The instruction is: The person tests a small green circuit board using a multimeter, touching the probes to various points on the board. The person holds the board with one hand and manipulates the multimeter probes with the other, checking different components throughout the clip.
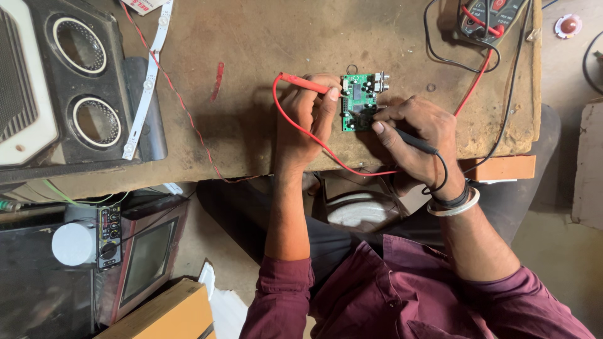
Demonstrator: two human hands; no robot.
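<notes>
Circuit board (359, 102), small and green, lies flat on the bench (264, 75) between both hands, long axis running away from the person, connector sockets at the far right corner. Left hand (304, 119) pinches a red probe (308, 82), tip at the board's left edge. Right hand (418, 132) grips a black probe (408, 139) touching the lower part. Probing looks underway; leads run to the meter (487, 19).

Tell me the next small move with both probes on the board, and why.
Probably hold both tips steady and glance up at the multimeter at the bench's far right. The left hand has the red probe at the green circuit board's left edge, the right hand has the black probe near its lower middle, so both appear placed.
</notes>
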